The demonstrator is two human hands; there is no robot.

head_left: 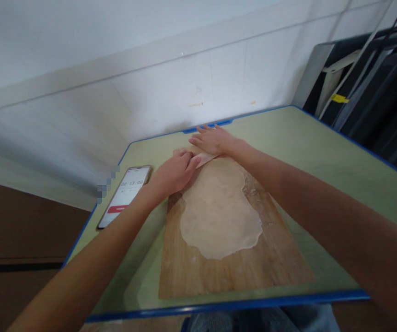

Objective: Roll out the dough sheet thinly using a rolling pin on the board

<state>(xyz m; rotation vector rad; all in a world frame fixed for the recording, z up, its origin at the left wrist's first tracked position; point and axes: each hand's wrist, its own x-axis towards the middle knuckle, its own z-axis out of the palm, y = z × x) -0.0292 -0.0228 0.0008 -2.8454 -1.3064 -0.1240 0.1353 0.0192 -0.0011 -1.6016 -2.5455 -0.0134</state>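
Note:
A thin, pale sheet of dough [219, 212] with a wavy edge lies on a wooden board [198, 281]. My left hand [176, 173] is closed at the sheet's far left edge, with its fingers curled and its thumb on a lifted fold of dough. Beyond that fold, my right hand [212, 139] lies flat with its fingers stretched out, at the far end of the board. What is under the right palm is hidden. Light traces of flour show on the wood around the dough.
A phone [125, 196] with a timer on its screen lies left of the board, near my left forearm. The pale green table [309, 147] has a blue rim and stands against a white wall [184, 87]. Dark panels and a cable [353, 64] are at the right.

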